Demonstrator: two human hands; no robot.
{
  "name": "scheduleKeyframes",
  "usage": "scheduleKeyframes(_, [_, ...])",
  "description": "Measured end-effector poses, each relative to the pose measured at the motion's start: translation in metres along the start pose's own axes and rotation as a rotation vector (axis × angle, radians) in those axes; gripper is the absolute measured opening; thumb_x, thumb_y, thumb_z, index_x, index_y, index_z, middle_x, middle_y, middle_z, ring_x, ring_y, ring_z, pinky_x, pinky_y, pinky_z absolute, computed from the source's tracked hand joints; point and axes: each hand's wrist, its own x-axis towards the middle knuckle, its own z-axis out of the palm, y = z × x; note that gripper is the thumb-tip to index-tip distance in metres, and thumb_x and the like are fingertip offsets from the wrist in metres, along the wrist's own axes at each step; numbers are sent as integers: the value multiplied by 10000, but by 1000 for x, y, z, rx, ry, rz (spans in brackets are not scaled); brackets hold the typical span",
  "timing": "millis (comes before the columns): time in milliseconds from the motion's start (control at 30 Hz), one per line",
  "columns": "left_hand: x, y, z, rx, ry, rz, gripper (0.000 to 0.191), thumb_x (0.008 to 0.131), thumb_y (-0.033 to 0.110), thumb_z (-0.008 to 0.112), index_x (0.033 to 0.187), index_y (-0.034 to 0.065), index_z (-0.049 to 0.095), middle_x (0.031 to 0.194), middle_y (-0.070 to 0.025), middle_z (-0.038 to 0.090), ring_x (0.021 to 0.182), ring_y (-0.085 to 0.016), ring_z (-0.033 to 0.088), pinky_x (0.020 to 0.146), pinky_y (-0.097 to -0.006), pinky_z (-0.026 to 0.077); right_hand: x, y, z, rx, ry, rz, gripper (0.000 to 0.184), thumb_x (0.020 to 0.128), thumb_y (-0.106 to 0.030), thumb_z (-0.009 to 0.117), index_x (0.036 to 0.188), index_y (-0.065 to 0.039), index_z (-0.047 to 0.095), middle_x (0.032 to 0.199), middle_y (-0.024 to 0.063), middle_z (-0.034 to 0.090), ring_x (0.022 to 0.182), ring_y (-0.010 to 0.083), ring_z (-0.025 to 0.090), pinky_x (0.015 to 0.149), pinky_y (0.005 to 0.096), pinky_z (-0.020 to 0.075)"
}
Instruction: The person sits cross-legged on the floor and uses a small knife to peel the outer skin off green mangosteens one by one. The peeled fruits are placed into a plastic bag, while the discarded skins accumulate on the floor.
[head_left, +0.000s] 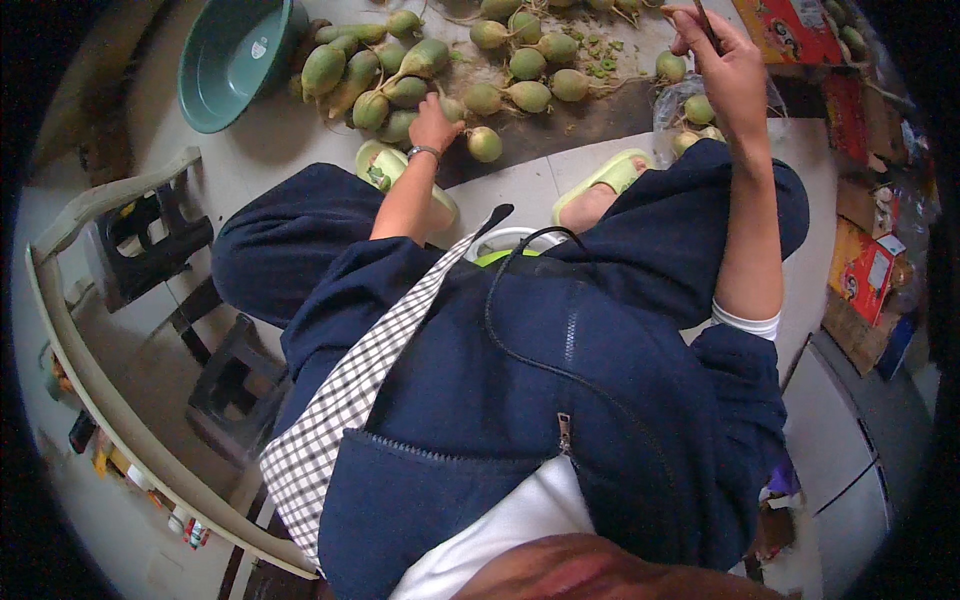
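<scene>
My left hand (433, 126) reaches down to a green radish (451, 109) at the near edge of a pile of green radishes (356, 75); its fingers touch that radish, but whether they grip it is unclear. Another round radish (484, 144) lies just right of the hand. My right hand (724, 67) is raised at the upper right, closed around a thin dark tool, perhaps a knife, whose far end is cut off by the picture's top edge. Below it, several radishes lie in a clear plastic bag (667, 112). Green trimmings (602, 56) are scattered among the radishes at the top.
A teal plastic basin (225, 71) stands at the upper left. Between my legs is a white container (540, 237) with something bright green in it. Dark plastic stools (154, 244) stand at the left, inside a pale curved rail. Red cardboard boxes (862, 274) line the right.
</scene>
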Motion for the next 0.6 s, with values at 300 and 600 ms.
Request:
scheduleKeyframes(300, [15, 72, -87, -2081, -565, -382, 681, 861, 644, 541, 1205, 57, 576, 1005, -136, 641, 769, -200, 575, 676, -327, 456, 9, 31, -2, 75, -111, -130, 263, 966, -273, 618, 1064, -57, 732, 777, -52, 619, 660, 8, 456, 573, 190, 342])
scheduleKeyframes(600, [-45, 164, -175, -2377, -918, -300, 780, 875, 768, 400, 1280, 120, 556, 1160, -102, 614, 1009, -257, 577, 806, -417, 470, -30, 21, 81, 47, -228, -340, 637, 733, -354, 792, 1284, -96, 605, 1229, 157, 633, 1123, 309, 618, 959, 394, 477])
